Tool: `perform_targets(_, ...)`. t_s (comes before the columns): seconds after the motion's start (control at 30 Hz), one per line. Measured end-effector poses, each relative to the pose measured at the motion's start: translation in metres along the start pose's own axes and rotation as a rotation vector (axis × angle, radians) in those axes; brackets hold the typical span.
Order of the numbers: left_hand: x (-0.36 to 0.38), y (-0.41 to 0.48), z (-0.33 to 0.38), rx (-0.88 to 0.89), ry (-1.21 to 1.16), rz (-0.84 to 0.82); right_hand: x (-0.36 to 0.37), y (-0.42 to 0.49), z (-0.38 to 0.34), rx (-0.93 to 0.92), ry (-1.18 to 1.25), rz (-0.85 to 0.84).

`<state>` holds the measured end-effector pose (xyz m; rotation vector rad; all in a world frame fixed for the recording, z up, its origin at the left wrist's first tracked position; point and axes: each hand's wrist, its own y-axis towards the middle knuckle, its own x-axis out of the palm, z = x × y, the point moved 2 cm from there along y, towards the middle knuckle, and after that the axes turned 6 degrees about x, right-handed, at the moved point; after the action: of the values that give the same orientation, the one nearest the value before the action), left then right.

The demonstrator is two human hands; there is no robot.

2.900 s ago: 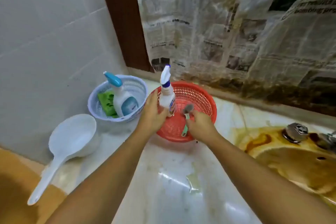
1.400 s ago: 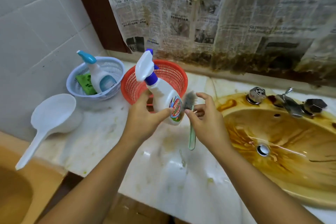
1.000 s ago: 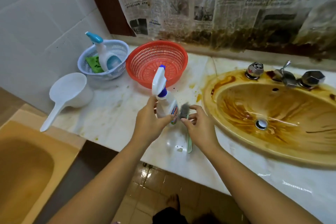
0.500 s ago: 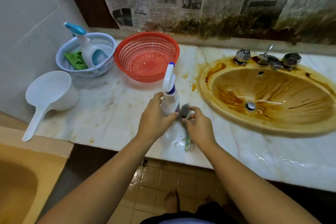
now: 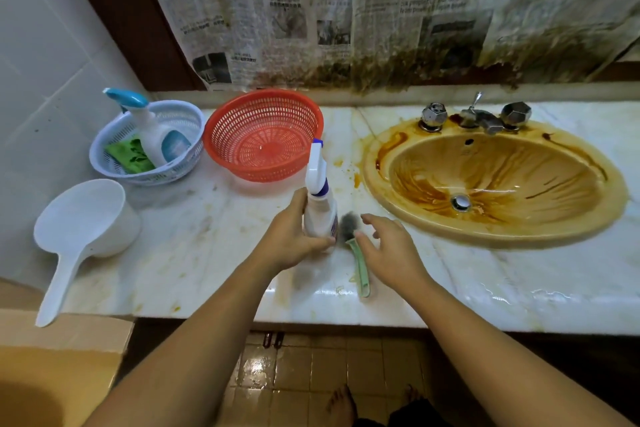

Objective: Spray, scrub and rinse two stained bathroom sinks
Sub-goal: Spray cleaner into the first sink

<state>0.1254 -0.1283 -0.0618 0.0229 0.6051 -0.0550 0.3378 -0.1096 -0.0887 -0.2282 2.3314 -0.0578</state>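
Observation:
My left hand (image 5: pixel 289 239) grips a white spray bottle (image 5: pixel 319 199) with a blue collar, standing upright on the marble counter (image 5: pixel 194 239). Just right of the bottle lies a scrub brush (image 5: pixel 356 255) with grey bristles and a pale green handle, flat on the counter. My right hand (image 5: pixel 388 248) hovers over the brush with its fingers spread and holds nothing. A yellow oval sink (image 5: pixel 498 184) streaked with brown stains is set in the counter at the right. A second yellow basin (image 5: pixel 38 392) shows at the bottom left.
An empty red basket (image 5: pixel 263 135) stands behind the bottle. A blue-white basket (image 5: pixel 149 142) holds a blue-capped bottle and a green sponge. A white ladle (image 5: pixel 76 232) lies at the left. Chrome taps (image 5: pixel 474 116) sit behind the sink. Stained newspaper covers the wall.
Bottle and brush came out of the red basket and down to the counter's front. My right hand has let go of the brush, which now lies flat.

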Motion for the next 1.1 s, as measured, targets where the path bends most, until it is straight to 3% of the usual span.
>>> perform_targets(0.3,0.000,-0.002,0.004,0.056,0.057,0.009,-0.015,0.006,-0.078,-0.155,0.346,-0.058)
perform_targets(0.57,-0.003,-0.010,0.028,0.131,0.013,0.071,-0.039,0.007,-0.095,-0.192,0.446,-0.006)
perform_targets(0.67,-0.007,-0.003,0.052,0.221,0.001,-0.017,-0.069,0.001,-0.089,-0.205,0.498,0.017)
perform_targets(0.8,0.003,0.020,0.076,0.292,-0.026,-0.326,-0.108,-0.004,-0.069,-0.167,0.581,0.066)
perform_targets(0.97,0.043,0.040,0.100,0.275,-0.051,-0.322,-0.153,0.000,-0.037,-0.080,0.620,0.193)
perform_targets(1.1,0.087,0.049,0.125,0.240,-0.011,-0.373,-0.177,0.020,-0.013,0.054,0.732,0.136)
